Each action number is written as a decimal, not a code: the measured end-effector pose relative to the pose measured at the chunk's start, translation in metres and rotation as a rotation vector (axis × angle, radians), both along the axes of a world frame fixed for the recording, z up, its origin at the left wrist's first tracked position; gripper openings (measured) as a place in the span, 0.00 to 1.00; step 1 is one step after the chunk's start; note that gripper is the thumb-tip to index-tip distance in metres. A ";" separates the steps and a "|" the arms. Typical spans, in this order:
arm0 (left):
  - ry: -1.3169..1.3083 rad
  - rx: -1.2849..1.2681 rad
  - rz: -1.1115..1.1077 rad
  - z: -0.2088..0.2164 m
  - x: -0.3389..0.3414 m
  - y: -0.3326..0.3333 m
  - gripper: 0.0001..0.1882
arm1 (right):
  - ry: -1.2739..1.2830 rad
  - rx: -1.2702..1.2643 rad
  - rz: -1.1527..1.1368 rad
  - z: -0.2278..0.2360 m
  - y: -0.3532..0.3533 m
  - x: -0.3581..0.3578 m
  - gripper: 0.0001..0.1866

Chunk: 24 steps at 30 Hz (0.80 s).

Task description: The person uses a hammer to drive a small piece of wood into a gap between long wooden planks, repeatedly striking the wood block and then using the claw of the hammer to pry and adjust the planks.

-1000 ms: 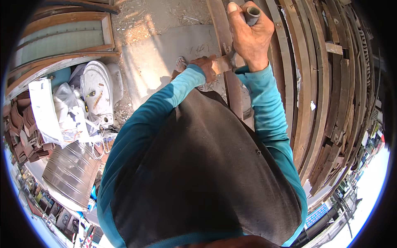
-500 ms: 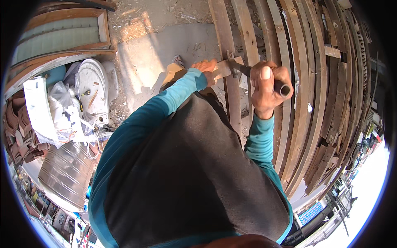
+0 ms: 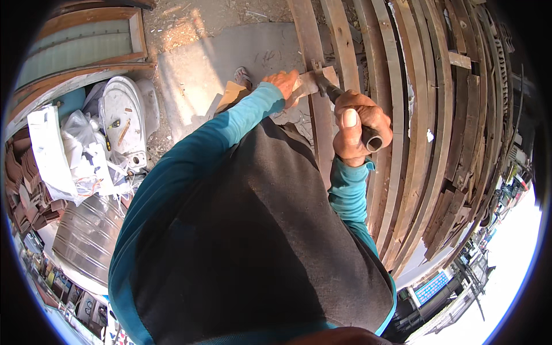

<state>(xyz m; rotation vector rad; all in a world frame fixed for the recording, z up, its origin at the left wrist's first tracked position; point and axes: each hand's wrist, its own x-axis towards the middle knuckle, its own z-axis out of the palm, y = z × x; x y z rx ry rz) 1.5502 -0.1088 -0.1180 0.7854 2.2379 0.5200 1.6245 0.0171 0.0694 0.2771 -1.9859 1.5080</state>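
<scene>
In my right hand (image 3: 362,123) is a hammer (image 3: 330,89) with a hollow tubular handle; my fingers are wrapped round it with the thumb along the top. Its head rests at or just over a short piece of wood (image 3: 306,85), which lies across a long plank (image 3: 321,118). Whether the head touches the wood I cannot tell. My left hand (image 3: 282,83) is closed on the near-left end of the short piece; part of its grip is hidden by the sleeve and wrist.
Long wooden planks (image 3: 394,75) run side by side to the right. On the left are a white basin (image 3: 119,106) with a screwdriver (image 3: 107,138) in it, plastic bags (image 3: 83,138), stacked tiles (image 3: 29,178) and a framed panel (image 3: 86,43). My sandalled foot (image 3: 243,76) stands on the concrete.
My right hand and the hammer handle have shifted left and slightly down in the picture. My left hand still holds the short piece of wood. The whole view has shifted a little.
</scene>
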 end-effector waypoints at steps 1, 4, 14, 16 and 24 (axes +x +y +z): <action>-0.004 0.019 -0.001 -0.001 0.004 0.002 0.35 | -0.021 -0.029 -0.017 0.002 0.001 0.001 0.13; 0.023 0.014 -0.002 0.006 -0.005 0.008 0.35 | 0.034 -0.077 0.025 0.002 0.001 0.032 0.15; -0.087 0.196 -0.020 -0.023 -0.023 0.006 0.43 | 0.179 -0.383 -0.146 0.040 0.015 0.063 0.15; -0.643 0.488 0.289 -0.037 -0.013 -0.009 0.44 | 0.161 -0.376 -0.087 0.061 0.027 0.073 0.18; -1.165 0.676 0.743 -0.049 0.000 -0.053 0.33 | 0.009 -0.367 0.027 0.024 -0.029 0.074 0.17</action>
